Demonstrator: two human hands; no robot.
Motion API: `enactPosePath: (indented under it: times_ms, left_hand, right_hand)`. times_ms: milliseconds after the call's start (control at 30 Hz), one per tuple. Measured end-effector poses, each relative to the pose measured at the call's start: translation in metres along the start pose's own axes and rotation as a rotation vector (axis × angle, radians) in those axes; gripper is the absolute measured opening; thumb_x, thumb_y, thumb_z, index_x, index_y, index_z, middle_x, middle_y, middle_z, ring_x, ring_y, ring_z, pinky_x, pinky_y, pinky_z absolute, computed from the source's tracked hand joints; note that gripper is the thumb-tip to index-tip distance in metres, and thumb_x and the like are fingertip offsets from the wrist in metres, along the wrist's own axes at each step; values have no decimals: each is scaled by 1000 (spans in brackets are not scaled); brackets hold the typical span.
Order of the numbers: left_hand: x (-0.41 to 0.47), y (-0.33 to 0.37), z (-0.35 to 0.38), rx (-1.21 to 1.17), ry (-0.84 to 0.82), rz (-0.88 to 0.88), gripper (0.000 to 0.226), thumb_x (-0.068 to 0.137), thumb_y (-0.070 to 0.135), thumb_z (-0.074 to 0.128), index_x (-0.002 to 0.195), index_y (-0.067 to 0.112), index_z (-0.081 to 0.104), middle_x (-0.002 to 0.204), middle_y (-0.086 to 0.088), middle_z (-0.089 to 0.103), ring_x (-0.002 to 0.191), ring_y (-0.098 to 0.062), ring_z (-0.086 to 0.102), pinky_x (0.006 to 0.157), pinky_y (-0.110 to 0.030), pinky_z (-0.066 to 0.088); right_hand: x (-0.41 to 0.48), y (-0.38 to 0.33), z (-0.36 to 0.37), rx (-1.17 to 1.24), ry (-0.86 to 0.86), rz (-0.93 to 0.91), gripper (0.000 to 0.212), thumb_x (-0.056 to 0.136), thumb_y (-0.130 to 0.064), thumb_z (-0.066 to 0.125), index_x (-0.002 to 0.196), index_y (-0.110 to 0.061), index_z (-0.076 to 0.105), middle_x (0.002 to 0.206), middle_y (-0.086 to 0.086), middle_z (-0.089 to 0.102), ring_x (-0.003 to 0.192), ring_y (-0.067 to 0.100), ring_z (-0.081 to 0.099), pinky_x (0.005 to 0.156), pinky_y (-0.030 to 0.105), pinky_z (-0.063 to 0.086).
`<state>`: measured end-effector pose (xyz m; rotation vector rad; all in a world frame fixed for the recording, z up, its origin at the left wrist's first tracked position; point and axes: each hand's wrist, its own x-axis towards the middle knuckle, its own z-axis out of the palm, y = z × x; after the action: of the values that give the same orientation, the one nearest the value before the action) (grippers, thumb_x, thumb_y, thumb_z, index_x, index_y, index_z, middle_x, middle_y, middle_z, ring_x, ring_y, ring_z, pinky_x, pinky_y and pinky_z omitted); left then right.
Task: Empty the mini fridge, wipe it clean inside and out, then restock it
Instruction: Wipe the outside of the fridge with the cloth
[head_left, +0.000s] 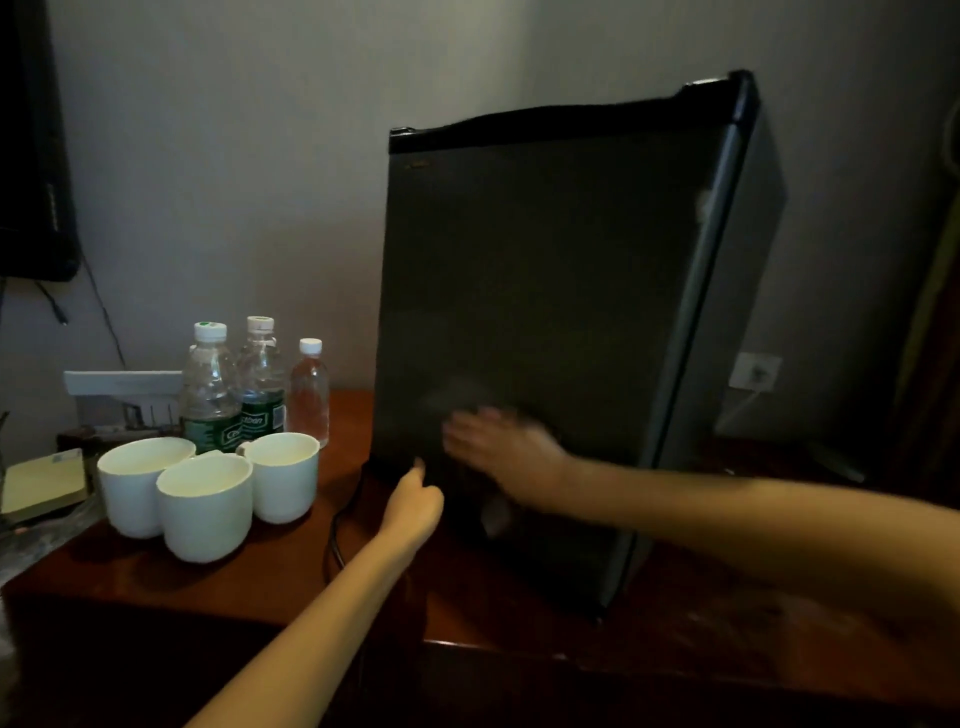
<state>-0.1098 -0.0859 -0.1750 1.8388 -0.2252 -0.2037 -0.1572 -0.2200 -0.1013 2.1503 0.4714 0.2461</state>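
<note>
Looking at the fridge (561, 312), it sits shut on the worktop (260, 582), right of centre, bottles (228, 395) and mugs (205, 506) at lower left. Left grip (415, 501) is curled at the lower left corner of the door (519, 234); can't tell if it's got hold. Right grip (498, 447) lies flat and released low on the door, blurry. Heavy rigid box, slick front I reckon, so pull at the door edge, not the face.

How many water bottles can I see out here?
3, in a row left of the mini fridge: a green-labelled bottle at left, a second green-labelled bottle in the middle, a smaller bottle nearest the fridge. More may be hidden inside it.
</note>
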Motion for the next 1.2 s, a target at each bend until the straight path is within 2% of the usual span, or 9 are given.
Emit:
enactPosePath:
  times_ms: [133,267,367,500,567,700,800,933,1200]
  left_hand:
    - [-9,17,18,6,-29,55,63,96,-1,35,154,16,17,153,-4,32,103,-13,56,74,-13,43]
    - [-22,22,20,32,13,47,62,96,0,35,153,17,19,153,-7,34,113,-18,54,80,-27,50]
    - [-32,17,18,47,108,41,64,94,-2,35,154,15,15,154,-7,30,112,-22,55,88,-31,49]
    - [-44,5,31,103,164,45,64,95,-2,34,154,15,17,151,-11,36,74,-16,57,57,-22,46]
    - [-45,-3,40,152,164,50,66,93,-1,37,153,17,17,148,-14,40,97,-31,62,78,-36,52]
    - [-53,-8,63,192,162,37,67,94,1,39,154,17,15,145,-15,44,100,-34,60,76,-39,49]
    - [-65,-2,80,202,245,109,64,96,2,41,154,15,17,148,-14,41,124,-32,49,94,-34,41]
    - [-65,5,88,195,258,194,68,96,4,44,154,19,13,150,-18,37,129,-39,44,107,-48,38]
    - [-71,25,99,184,266,261,70,95,6,47,154,23,11,144,-22,43,126,-40,48,105,-53,40]
  right_hand:
    - [-30,97,-55,68,490,371,55,95,-14,26,150,-12,29,158,10,24,146,30,19,118,48,15]
    - [-58,123,-49,27,517,542,58,96,-15,32,152,-10,18,160,9,13,148,29,8,120,46,11]
    - [-53,66,-9,53,525,418,59,90,-11,32,149,-9,30,158,12,23,147,32,16,119,49,16]
    - [-76,-36,41,67,62,81,58,100,-17,36,153,-13,12,162,9,3,148,28,0,118,46,5]
    - [-101,-64,66,56,8,-14,59,100,-22,36,153,-13,12,162,9,4,148,28,2,118,45,7]
    - [-148,-60,110,-7,270,-131,57,94,-22,38,150,-15,30,158,5,25,146,23,19,119,40,7]
    - [-173,-44,136,46,428,-180,53,99,-16,33,151,-17,28,158,-1,24,147,18,16,120,37,12]
    - [-197,1,164,33,426,-295,53,98,-14,35,151,-20,27,158,-4,25,146,17,17,119,36,19]
    - [-209,-11,194,121,397,-1,60,95,-18,32,153,-17,15,160,-3,13,148,18,3,120,37,3]
